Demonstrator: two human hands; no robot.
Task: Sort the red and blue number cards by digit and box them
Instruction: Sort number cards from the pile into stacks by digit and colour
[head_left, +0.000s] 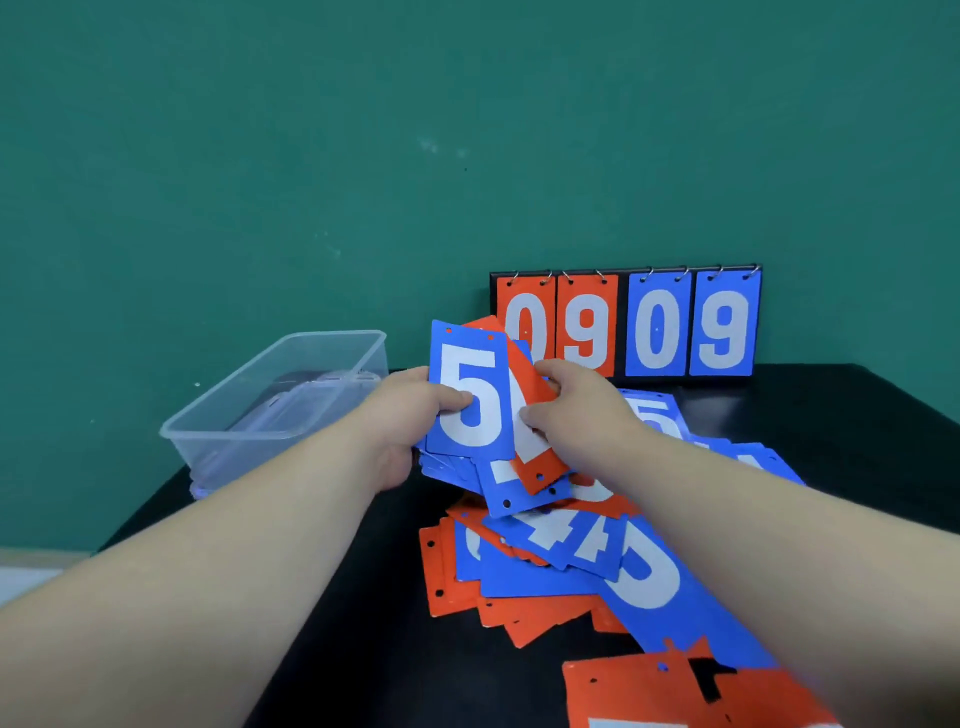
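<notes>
At mid-frame, left hand (410, 410) is pinching a blue rectangular "5" card (467, 364), right hand (576, 410) is gripping a red rectangular card (543, 462) overlapping it — worth checking digits match before boxing.

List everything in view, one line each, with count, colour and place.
clear plastic box: one, transparent, left side of the table
flip scoreboard: one, black frame, red 0 and 9, blue 0 and 9, at the back against the wall
blue 5 card: one, blue, raised, front of the cards in the left hand
red card: one, red, beside the 5, in the right hand
loose number cards: many, red and blue, overlapping heap on the table
table: one, black
wall: one, green, behind
left hand: grips the blue 5 card
right hand: grips the red card
</notes>
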